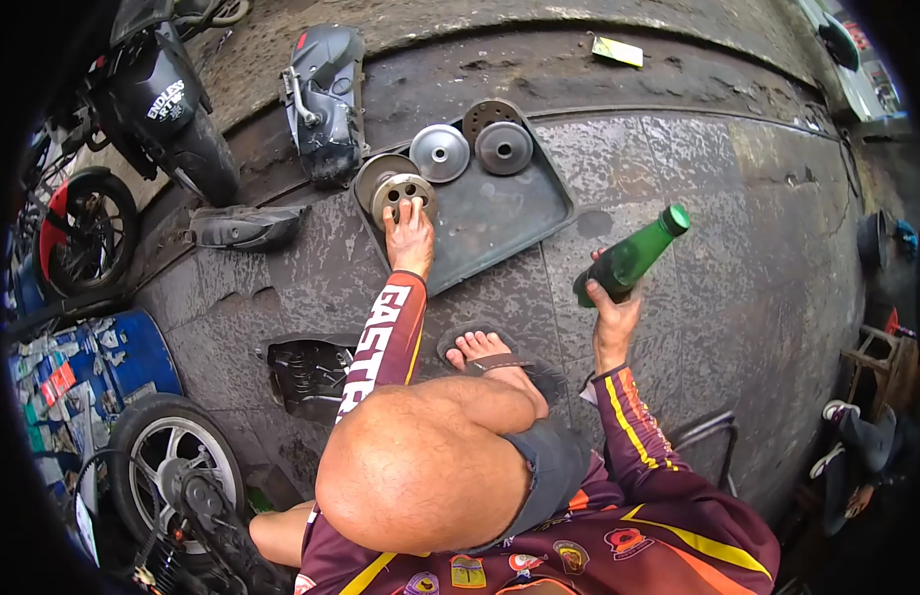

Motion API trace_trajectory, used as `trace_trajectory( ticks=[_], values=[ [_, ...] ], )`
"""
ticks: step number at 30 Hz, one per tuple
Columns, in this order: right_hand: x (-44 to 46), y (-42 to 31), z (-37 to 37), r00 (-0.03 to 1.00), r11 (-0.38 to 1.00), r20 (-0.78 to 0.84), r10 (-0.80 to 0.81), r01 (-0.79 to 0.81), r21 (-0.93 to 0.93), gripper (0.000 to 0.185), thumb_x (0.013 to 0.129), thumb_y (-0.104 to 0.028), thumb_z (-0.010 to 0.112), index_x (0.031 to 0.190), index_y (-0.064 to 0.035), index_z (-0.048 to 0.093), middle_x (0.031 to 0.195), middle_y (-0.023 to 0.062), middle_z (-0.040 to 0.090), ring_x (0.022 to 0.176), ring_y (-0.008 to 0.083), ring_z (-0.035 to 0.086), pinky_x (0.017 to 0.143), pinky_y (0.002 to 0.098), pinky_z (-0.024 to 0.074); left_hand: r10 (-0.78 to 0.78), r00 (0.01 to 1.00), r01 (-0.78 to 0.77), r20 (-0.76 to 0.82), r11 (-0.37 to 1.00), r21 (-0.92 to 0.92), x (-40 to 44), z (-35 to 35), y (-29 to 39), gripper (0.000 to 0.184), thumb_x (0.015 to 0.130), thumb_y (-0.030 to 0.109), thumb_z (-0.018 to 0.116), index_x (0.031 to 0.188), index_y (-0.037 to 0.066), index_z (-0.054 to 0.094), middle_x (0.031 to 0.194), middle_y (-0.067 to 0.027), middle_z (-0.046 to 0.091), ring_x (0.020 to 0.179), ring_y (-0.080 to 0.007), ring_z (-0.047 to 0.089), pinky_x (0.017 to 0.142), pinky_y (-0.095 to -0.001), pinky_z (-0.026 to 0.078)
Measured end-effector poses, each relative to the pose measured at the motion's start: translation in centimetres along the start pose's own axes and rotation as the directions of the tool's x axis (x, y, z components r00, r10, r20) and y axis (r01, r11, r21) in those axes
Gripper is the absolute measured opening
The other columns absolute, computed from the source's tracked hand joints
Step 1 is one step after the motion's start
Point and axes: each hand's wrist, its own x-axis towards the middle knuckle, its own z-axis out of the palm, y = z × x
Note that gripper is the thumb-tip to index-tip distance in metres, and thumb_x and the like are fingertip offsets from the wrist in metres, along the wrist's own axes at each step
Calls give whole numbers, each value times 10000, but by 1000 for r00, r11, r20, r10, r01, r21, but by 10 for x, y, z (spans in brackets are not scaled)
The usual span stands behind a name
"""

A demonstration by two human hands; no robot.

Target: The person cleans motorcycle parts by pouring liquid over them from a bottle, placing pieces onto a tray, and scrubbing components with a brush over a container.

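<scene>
My left hand (pixel 410 236) reaches to the left side of a dark tray (pixel 500 228), its fingertips on a round metal part with holes (pixel 417 188). That part overlaps another disc (pixel 373 176) in the tray's corner. A silvery pulley disc (pixel 439 154), a darker one (pixel 505 149) and a perforated round part (pixel 488 116) sit along the tray's far edge. To the right of the tray, my right hand (pixel 616 309) is wrapped round the lower part of a green bottle (pixel 638 248), which is tilted with its green cap up and to the right.
A black engine cover (pixel 326 109) lies beyond the tray. Motorcycles with a tyre (pixel 197 144) stand at the left, above a blue drum (pixel 133 347). A spoked wheel (pixel 177 466) is at the lower left, a black casing (pixel 306 375) near my foot. Another person's feet (pixel 832 436) show at right.
</scene>
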Motion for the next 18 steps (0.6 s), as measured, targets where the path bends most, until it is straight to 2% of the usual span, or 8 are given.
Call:
trace_trajectory(
  ticks=[4,6,7,8,10,11,14,18],
  values=[
    [-1,-3,11,1000,1000,-18,-25,25,-13,626,736,-102,827,1254,-2,490,1172,108,628,1052,183,602,942,320,468,-55,998,53,23,996,71,2,5,-1,299,806,232,626,1057,74,659,1192,-41,493,1216,-218,411,1025,-462,276],
    [-2,1,10,999,1000,-17,-27,27,-4,636,731,-116,839,1251,-5,491,1156,98,630,1041,177,601,934,315,471,-89,987,81,-133,995,-60,-1,5,-2,196,815,194,600,960,80,666,1162,-26,515,1209,-206,433,1031,-475,292],
    [-4,7,7,1000,999,-8,0,0,-35,639,728,-126,846,1247,-10,492,1136,88,628,1026,176,601,923,313,473,-101,993,98,-57,994,-49,-3,3,-3,244,816,244,642,1016,105,646,1185,-24,508,1218,-209,426,1031,-476,292],
    [-4,12,5,1000,998,4,25,-25,-65,643,725,-136,853,1242,-14,493,1115,77,626,1012,174,600,912,311,475,-107,993,105,-57,994,-44,-4,-2,-5,244,816,244,642,1016,105,646,1185,-24,508,1218,-209,426,1031,-476,292],
    [-6,19,3,1000,994,20,1,1,-109,644,718,-136,857,1237,-16,494,1101,75,621,999,173,598,902,312,477,-93,994,99,54,985,-140,-10,-15,-9,435,745,362,756,1101,150,625,1240,-21,484,1233,-214,393,1024,-458,269],
    [-8,23,3,999,988,29,-23,27,-154,646,712,-136,862,1231,-19,495,1088,72,616,985,171,597,893,313,479,-89,996,92,25,976,-199,-16,-16,-13,466,739,352,764,1140,172,610,1265,-21,485,1241,-214,392,1020,-456,272],
    [-14,34,5,998,972,56,-10,23,-233,651,696,-139,868,1217,-6,500,1091,86,611,978,180,595,889,323,478,-60,997,50,-51,980,-193,-36,-20,-24,484,753,317,755,1193,195,592,1293,-24,482,1250,-219,391,1015,-453,275],
    [-10,74,5,997,949,73,14,10,-316,635,668,-135,867,1186,8,528,1079,115,617,981,223,604,894,353,477,-59,996,47,-61,981,-187,-46,-21,-30,470,785,259,728,1234,225,594,1349,-33,464,1273,-229,377,1023,-444,278]
  ],
)
